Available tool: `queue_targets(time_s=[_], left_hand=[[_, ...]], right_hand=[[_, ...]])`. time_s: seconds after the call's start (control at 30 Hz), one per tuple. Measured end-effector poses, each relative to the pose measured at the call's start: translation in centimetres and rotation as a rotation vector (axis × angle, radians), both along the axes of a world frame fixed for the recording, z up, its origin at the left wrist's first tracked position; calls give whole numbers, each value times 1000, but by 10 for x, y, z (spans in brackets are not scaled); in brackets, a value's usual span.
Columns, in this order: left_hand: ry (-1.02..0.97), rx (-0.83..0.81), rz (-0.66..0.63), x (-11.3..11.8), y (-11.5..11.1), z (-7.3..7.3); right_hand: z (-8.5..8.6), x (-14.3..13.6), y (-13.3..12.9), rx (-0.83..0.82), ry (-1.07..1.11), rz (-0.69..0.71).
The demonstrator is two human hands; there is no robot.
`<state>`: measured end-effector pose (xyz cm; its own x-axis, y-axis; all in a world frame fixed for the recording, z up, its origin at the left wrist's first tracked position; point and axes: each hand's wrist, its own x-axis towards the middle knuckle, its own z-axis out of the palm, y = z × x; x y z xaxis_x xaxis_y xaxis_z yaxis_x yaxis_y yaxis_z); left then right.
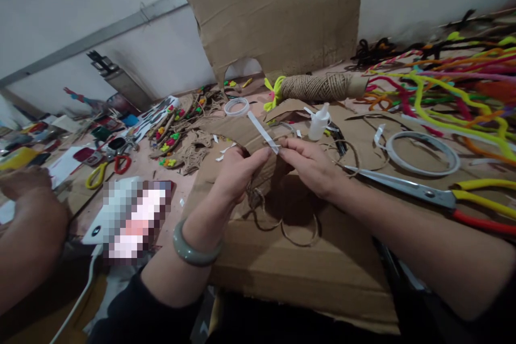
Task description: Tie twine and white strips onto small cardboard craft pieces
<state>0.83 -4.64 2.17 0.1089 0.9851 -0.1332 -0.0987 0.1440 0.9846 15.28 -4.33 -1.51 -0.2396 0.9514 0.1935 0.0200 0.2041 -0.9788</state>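
Note:
My left hand point(237, 172), with a green bangle point(193, 250) at its wrist, is closed on a brown cardboard piece point(234, 130). My right hand point(308, 164) is closed too, thumb and finger pinching the lower end of a white strip of tape point(261, 130). Both thumbs nearly meet at that end of the strip. Thin twine point(316, 234) hangs in loops beneath the hands. What the curled fingers hold underneath is partly hidden.
Large scissors point(419, 189) and a tape roll point(423, 153) lie at right. A small glue bottle point(319, 123), another tape roll point(237, 106) and a twine spool point(316, 87) stand beyond my hands. At left are a blurred phone point(141, 220) and another person's hand point(28, 183).

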Motion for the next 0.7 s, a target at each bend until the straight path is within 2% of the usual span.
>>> queue_targets(time_s=[0.07,0.17,0.27,0.33,0.4,0.53,0.7], left_hand=[[-6,-2,27,0,1,-1],[4,8,73,0,3,-2],[17,9,79,-2,4,-4],[33,-16,82,-2,4,-5],[51,-30,94,-3,4,-6],[64,-8,99,-3,3,-7],[91,71,88,-2,2,-4]], right_hand=[[-1,0,0,22,-42,-31],[-3,1,0,143,-113,-179],[-3,3,-1,407,-234,-298],[-3,5,-2,578,-353,-305],[-3,6,-4,682,-458,-301],[-5,7,-5,737,-555,-322],[-7,7,-3,755,-552,-311]])
